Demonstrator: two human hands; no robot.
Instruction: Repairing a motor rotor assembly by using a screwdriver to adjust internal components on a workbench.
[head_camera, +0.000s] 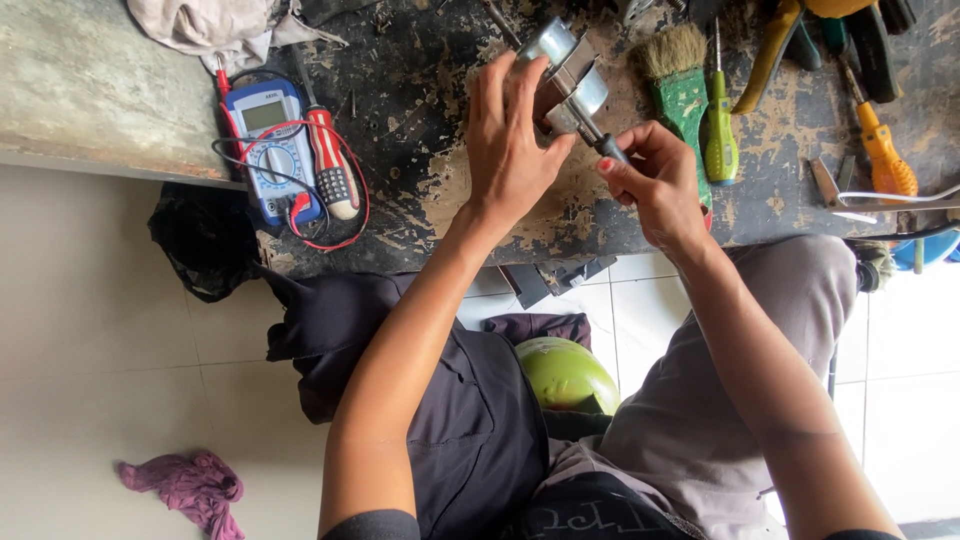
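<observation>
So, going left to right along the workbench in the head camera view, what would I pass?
Pale crumpled cloth → blue multimeter with red leads → left hand gripping a small metal motor → right hand on a screwdriver → green-handled brush → green screwdriver → orange screwdriver.

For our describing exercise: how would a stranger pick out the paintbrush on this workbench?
Start at the worn black workbench and go just beyond the right hand. The paintbrush lies there beside a green screwdriver. Only it has a flat green handle and pale bristles.
</observation>
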